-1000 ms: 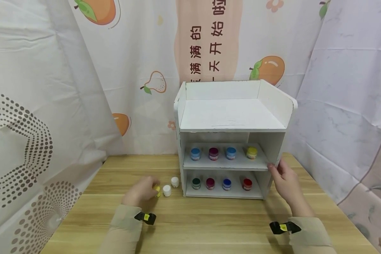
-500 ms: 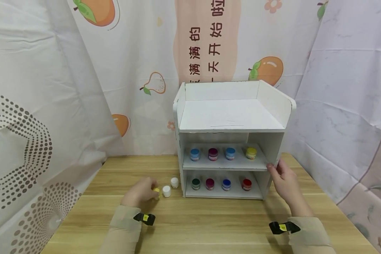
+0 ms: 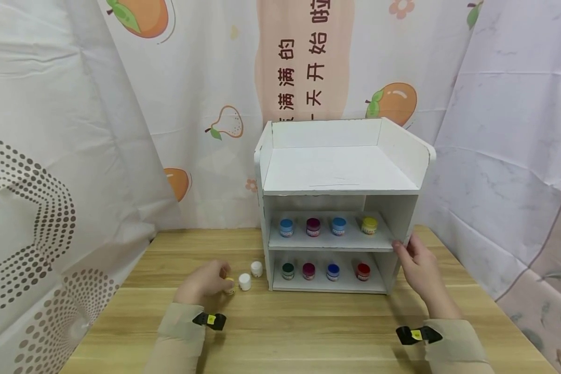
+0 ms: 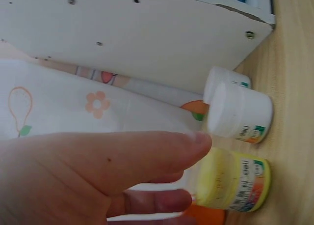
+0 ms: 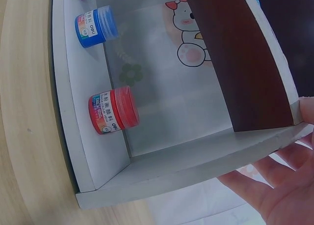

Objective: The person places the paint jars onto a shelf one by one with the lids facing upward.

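A yellow paint jar (image 4: pixel 240 181) stands upright on the table by my left hand (image 3: pixel 202 283). In the left wrist view, the thumb lies beside its lid and the other fingers stop right at the lid, loosely bent. Two white paint jars (image 3: pixel 244 282) stand close by, between the yellow one and the white shelf unit (image 3: pixel 341 167). My right hand (image 3: pixel 421 267) grips the unit's right side panel, thumb on the front edge and fingers on the outer face. On the lower shelf nearest that hand is a red paint jar (image 5: pixel 113 109).
Blue, purple and yellow jars line the middle shelf (image 3: pixel 350 244). Green, magenta, blue and red jars line the bottom one. Printed curtains (image 3: pixel 205 182) hang behind the wooden table (image 3: pixel 280 332) and at both sides.
My left hand has drawn slightly left, away from the yellow paint jar, and its fingers have loosened. That jar has shifted a little toward me. The right hand has kept its place.
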A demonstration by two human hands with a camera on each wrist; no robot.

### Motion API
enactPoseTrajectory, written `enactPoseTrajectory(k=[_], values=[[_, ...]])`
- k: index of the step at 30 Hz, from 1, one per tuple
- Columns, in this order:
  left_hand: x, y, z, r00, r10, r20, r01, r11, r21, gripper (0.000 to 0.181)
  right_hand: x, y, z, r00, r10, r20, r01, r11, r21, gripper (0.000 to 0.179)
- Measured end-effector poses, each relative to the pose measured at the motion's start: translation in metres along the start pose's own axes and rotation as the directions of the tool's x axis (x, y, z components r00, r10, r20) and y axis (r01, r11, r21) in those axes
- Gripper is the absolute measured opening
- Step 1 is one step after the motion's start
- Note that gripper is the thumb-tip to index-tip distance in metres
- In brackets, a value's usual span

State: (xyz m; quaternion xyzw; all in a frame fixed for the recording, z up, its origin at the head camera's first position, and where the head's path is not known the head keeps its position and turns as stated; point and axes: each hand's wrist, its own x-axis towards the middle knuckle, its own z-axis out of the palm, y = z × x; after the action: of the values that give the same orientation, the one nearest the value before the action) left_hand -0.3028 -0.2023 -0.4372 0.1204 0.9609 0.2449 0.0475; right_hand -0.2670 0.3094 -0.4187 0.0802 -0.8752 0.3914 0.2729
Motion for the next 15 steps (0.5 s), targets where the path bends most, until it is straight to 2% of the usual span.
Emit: enactPoseTrajectory(k=[7, 15], values=[[-0.0004, 0.003, -0.0036, 0.998, 0.061, -0.002, -0.061, 0.998, 0.002, 0.033, 0.0007, -0.0006, -0.0006, 1.0, 0.004, 0.006, -0.004, 1.0, 0.009, 0.051], [0.0006, 0.0015, 0.0039, 0.998, 0.059, 0.027, -0.059, 0.998, -0.018, 0.032, 0.0002, -0.0018, -0.0007, 1.0, 0.011, 0.006, -0.011, 1.0, 0.002, 0.049]])
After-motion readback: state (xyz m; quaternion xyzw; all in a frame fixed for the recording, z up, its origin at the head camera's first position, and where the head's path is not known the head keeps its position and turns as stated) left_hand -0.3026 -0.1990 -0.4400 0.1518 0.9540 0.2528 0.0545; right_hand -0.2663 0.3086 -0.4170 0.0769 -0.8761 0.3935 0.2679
